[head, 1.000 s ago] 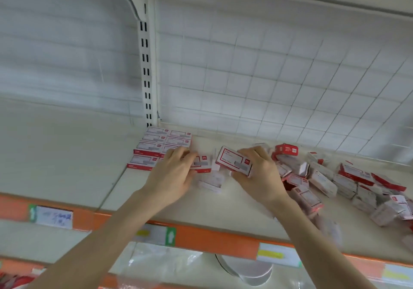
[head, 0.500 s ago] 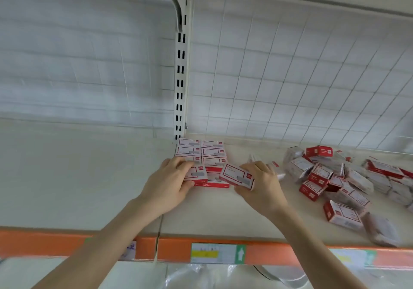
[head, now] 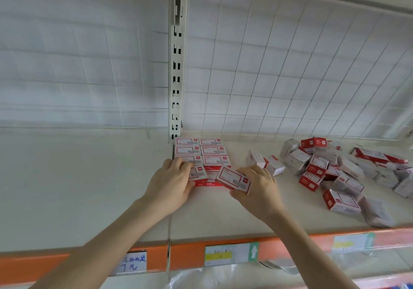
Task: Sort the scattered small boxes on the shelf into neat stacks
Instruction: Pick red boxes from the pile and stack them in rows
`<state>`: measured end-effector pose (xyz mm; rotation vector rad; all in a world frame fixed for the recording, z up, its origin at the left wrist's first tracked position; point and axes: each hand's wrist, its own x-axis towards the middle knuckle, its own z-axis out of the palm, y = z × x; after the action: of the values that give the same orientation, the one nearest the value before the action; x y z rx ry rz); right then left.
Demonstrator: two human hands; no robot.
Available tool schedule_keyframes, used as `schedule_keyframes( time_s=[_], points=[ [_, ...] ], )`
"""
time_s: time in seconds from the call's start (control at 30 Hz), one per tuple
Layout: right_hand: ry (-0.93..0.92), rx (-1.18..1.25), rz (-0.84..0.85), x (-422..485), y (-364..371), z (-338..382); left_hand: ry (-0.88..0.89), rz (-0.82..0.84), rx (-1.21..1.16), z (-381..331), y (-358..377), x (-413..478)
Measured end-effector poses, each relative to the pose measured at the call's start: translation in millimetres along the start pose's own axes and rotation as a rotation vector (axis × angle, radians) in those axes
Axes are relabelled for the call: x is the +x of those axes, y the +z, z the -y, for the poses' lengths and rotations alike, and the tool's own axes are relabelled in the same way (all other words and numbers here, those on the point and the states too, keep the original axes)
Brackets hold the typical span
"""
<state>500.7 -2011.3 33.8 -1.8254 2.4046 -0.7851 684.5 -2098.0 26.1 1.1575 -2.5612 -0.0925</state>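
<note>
Red-and-white small boxes [head: 210, 152] lie flat in two tidy rows at the back-left corner of the shelf [head: 223, 217], right against the slotted post [head: 176, 76] and the wire grid [head: 290, 65] behind. The left hand [head: 172, 183] sits at the near end of the left row, fingers bent over the front box [head: 197, 173] and thumb against its near edge, gripping it. The right hand [head: 259, 190] pinches a tilted box [head: 232, 178] between thumb underneath and curled fingers on its far side; this box hovers at the near end of the right row, its left corner overlapping the boxes beneath (whether it touches them I cannot tell). Well to the right, a loose pile [head: 335, 172] of the same boxes lies jumbled, some flat, some on edge. Along the shelf's front runs an orange strip [head: 187, 257] carrying a handwritten label [head: 134, 263] and an arrow label [head: 231, 254].
</note>
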Motion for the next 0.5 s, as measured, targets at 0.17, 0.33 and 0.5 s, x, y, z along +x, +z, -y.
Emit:
schedule_keyframes(
  time_s=[0.17, 0.33, 0.5],
  points=[
    [0.0, -0.001, 0.011, -1.8, 1.0, -0.7, 0.002, -0.003, 0.015, 2.1, 9.4, 0.6],
    [0.0, 0.002, 0.013, -3.1, 1.0, -2.4, 0.044, -0.015, 0.053, 7.2, 10.0, 2.4],
    [-0.014, 0.006, 0.011, -1.7, 0.5, -1.8, 0.026, -0.024, 0.011, 6.9, 10.9, 5.1]
  ],
)
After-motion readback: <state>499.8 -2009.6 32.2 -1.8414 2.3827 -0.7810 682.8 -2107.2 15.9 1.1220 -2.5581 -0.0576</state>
